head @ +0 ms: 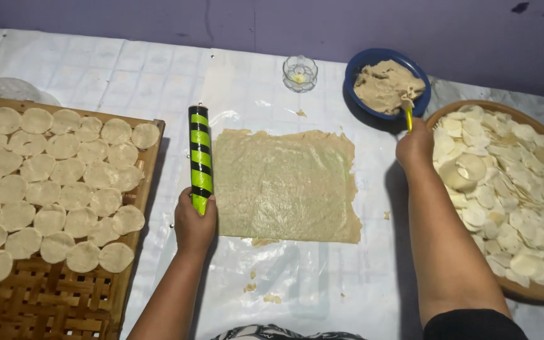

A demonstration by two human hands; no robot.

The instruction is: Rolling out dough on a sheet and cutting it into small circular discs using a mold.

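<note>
- While gripping the near end of the green-and-black striped rolling pin (200, 158), left hand (194, 225) with fingers wrapped tight, pin lying just left of the flattened dough sheet (284, 186).
- Right hand (414, 146) closed on a yellow-handled spoon (408, 113), its tip dipping into the blue bowl of dough (385, 82).
- Cut dough rounds (51, 182) laid on the woven bamboo tray (51, 296) at far left.
- Round wooden tray (536, 293) heaped with thin plastic discs (517, 189) on the right.
- Small glass cup (300, 72) beyond the sheet.

Striped roller (199, 151) beside flat dough sheet (284, 186)
</note>
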